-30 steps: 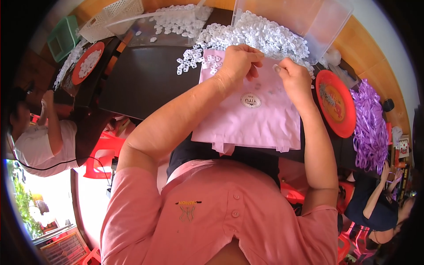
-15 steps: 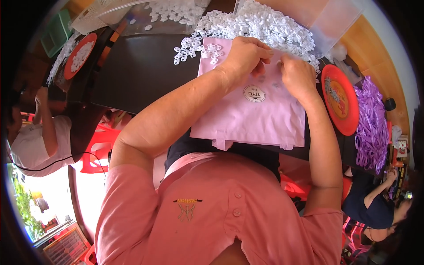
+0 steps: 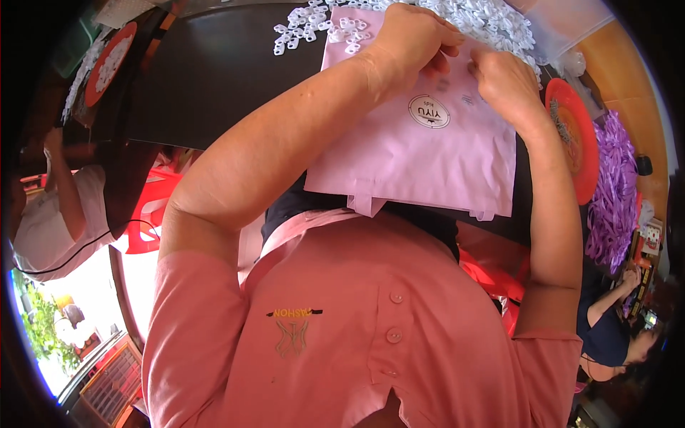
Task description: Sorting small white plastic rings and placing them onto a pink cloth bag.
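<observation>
A pink fabric bag (image 3: 399, 160) with a round printed badge lies flat on the dark table before me, its small handles toward my body. Over its far part my left hand (image 3: 414, 44) is closed, fingers bent and pressed together. A short gap to the right, my right hand (image 3: 505, 84) is also closed in a pinch. Whatever is between the fingers of either hand is too small or hidden to make out. Several white plastic clips (image 3: 347, 32) lie on the bag's far left corner, next to my left hand. Beyond both hands spreads a heap of similar white pieces (image 3: 492, 23).
A red plate (image 3: 584, 153) with small metal pieces sits right of my right forearm, beside a pile of purple ribbons (image 3: 612, 192). On the dark table (image 3: 214, 78), more white clips (image 3: 296, 28) lie loose. Another red plate (image 3: 107, 68) and co-workers are at both sides.
The whole view has shifted, so the table, bag and hands appear higher and the far containers are mostly cut off. Both hands keep nearly the same closed pose over the bag.
</observation>
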`<move>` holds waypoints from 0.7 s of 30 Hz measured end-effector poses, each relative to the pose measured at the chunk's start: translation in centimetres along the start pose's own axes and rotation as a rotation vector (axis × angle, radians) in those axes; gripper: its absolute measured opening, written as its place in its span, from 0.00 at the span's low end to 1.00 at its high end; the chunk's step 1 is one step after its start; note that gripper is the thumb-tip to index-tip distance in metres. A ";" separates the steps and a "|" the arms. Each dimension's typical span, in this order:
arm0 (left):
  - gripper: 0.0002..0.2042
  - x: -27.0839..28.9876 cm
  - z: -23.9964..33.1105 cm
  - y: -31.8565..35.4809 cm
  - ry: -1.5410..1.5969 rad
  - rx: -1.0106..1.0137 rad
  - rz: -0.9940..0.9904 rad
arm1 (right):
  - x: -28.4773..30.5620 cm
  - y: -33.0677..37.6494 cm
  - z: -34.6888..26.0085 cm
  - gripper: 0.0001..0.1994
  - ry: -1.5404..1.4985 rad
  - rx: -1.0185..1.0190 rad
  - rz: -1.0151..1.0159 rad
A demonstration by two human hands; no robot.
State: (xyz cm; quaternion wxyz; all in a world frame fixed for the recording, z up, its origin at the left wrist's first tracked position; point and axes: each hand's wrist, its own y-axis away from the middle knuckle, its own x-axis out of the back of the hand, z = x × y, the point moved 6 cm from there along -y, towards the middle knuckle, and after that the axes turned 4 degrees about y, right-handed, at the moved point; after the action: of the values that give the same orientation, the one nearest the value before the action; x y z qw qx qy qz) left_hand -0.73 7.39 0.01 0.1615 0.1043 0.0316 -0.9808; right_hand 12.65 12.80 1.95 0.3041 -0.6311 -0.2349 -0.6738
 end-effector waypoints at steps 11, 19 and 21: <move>0.09 -0.9 -0.1 0.4 -0.029 0.095 -0.171 | -0.1 0.8 3.6 0.12 -0.553 -0.104 0.050; 0.13 -2.7 0.6 1.1 -0.190 -0.101 -0.377 | 0.4 1.9 2.3 0.09 -1.151 -0.018 -0.142; 0.13 -2.8 0.8 1.1 -0.204 -0.134 -0.374 | 0.7 2.1 2.5 0.09 -1.188 -0.011 -0.136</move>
State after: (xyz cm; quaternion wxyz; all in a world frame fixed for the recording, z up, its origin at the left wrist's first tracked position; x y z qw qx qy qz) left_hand 2.09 7.15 1.35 -0.0144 -0.0141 0.0991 -0.9949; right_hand 15.89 13.01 2.76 0.0735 -0.8850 -0.4010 -0.2249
